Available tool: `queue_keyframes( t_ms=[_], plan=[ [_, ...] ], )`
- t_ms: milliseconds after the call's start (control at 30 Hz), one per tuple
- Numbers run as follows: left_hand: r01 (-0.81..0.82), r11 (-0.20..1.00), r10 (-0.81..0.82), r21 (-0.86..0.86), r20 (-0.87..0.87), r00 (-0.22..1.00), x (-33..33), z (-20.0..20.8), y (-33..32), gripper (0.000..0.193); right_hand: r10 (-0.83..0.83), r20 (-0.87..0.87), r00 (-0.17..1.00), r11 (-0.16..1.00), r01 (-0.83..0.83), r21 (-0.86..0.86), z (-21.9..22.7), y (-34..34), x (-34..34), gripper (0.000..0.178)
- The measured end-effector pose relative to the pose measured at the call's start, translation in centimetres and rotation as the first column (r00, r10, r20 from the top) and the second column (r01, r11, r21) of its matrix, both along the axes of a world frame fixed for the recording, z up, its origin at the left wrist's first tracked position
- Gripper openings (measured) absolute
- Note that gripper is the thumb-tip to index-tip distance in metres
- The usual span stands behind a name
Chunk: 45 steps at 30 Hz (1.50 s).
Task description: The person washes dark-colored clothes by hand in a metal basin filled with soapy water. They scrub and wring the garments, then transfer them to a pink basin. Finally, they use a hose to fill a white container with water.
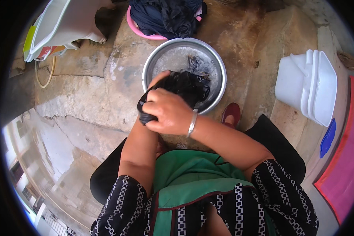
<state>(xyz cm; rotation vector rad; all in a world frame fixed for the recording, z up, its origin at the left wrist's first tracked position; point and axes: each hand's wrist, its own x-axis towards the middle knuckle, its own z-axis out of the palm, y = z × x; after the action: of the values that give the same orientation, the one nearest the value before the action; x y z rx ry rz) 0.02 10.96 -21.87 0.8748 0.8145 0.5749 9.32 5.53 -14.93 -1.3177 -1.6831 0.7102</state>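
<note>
A wet black cloth (181, 85) is bunched over the near side of a silver metal basin (146, 65), part of it lying in the soapy water. My right hand (171, 112), with a silver bracelet at the wrist, is closed on a fold of this cloth near the basin's near left rim. My left hand (158, 80) is at the left rim beneath and behind the cloth, its fingers curled against it and partly hidden. A loop of the cloth hangs across my left wrist.
A pink tub (134, 26) heaped with dark clothes (165, 15) touches the far side of the basin. White nested buckets (306, 86) lie on their side at the right, near a blue lid (328, 137). A large pale plastic container (72, 27) stands far left.
</note>
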Motion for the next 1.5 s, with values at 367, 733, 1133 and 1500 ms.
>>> queue_keyframes(
  t_ms=[367, 733, 1133, 1500],
  plan=[
    [-0.128, 0.968, 0.043, -0.216, -0.361, 0.932, 1.9, 2.6, 0.8, 0.030, -0.324, 0.453, 0.830, 0.719, 0.528, -0.453, -5.1, 0.0, 12.7, 0.038],
    [-0.172, 0.969, 0.182, -0.175, 0.040, 0.983, 1.8, 17.9, -1.9, 0.022, -0.064, 0.082, 0.995, 0.995, 0.070, -0.071, 9.6, -3.6, 6.7, 0.097],
    [0.198, 0.934, -0.145, 0.296, -0.190, 0.971, -1.6, 23.4, -4.6, 0.038, -0.283, 0.162, 0.945, 0.958, 0.287, 0.002, 12.8, -4.5, 6.0, 0.042],
    [0.303, 0.561, 0.467, -0.770, 0.597, 0.652, 1.2, 6.7, -8.6, 0.067, -0.296, 0.141, 0.945, 0.899, 0.325, -0.294, 13.2, -11.3, -3.6, 0.040]
  ],
)
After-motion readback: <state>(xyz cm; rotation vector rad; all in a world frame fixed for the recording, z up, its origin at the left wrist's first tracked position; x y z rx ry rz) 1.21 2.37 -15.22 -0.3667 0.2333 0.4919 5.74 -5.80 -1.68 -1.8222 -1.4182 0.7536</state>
